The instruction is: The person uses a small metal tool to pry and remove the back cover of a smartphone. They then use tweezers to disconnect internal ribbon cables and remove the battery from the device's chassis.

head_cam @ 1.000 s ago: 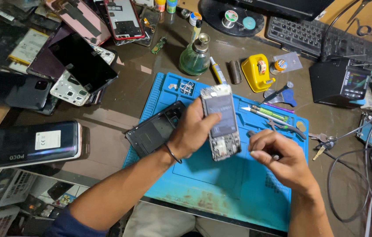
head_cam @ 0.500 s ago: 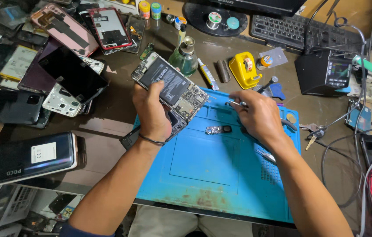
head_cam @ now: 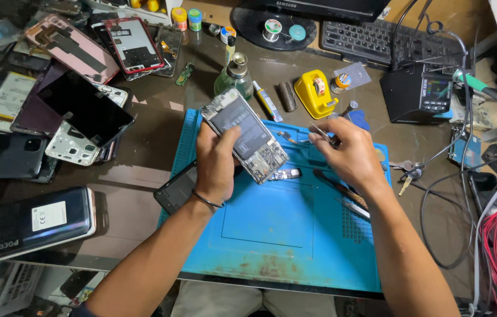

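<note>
An opened phone [head_cam: 245, 136], its back cover off and its battery and circuit boards showing, is being held in the left hand [head_cam: 216, 161], above the upper part of a blue work mat [head_cam: 272, 235]. The phone is being gripped by its long edges, thumb on one side and fingers curled around the other, and it is being tilted so that its top end is pointing toward eleven o'clock. At three o'clock from the phone, the right hand [head_cam: 351, 154] is being kept just above the mat, its thumb and forefinger pressed together on thin metal tweezers [head_cam: 323, 133], whose tips are being aimed toward the phone without touching it. The other fingers are being held loosely bent. A small metal part [head_cam: 283, 174] is lying on the mat just below the phone. A dark phone cover [head_cam: 175, 191] is resting at the mat's left edge, partly under the left wrist. At twelve o'clock from the phone a glass bottle [head_cam: 235, 79] is standing, with a yellow tool [head_cam: 314, 94] at one o'clock and a black keyboard [head_cam: 371, 38] beyond. More phones and loose screens [head_cam: 84, 108] are being kept piled at ten o'clock.
</note>
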